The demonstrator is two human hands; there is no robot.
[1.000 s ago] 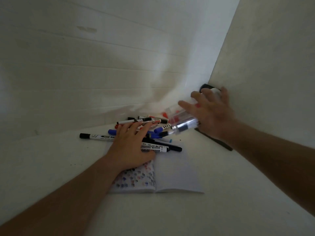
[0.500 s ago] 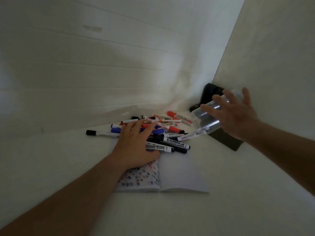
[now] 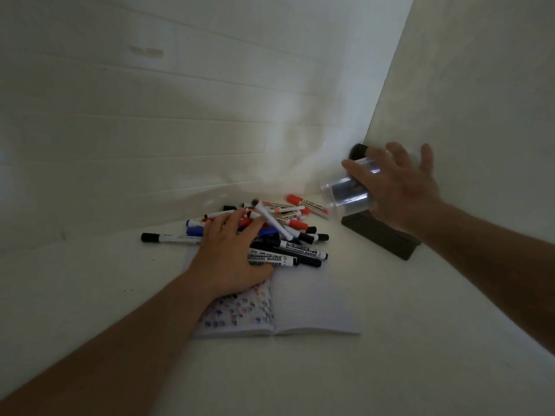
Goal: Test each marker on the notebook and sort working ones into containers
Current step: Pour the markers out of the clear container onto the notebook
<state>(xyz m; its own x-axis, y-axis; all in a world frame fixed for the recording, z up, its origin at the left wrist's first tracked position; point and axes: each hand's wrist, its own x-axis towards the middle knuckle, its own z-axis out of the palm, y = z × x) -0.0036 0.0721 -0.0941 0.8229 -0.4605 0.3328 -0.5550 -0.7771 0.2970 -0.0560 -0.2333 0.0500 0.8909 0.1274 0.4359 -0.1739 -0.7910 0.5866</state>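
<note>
A heap of whiteboard markers in black, blue and red lies at the far end of an open notebook, whose left page is covered in coloured test marks. My left hand rests flat on the left part of the heap, fingers straight. My right hand grips a clear plastic container, held tilted in the air to the right of the heap, its mouth towards the markers. The container looks empty. One black-capped marker lies apart at the left.
A dark block-shaped object sits on the white surface under my right hand, close to the right wall. White walls meet in a corner just behind the heap.
The markers have spilled out of the clear container onto the heap. My right hand has drawn the container up and to the right. My left hand has stayed on the markers.
</note>
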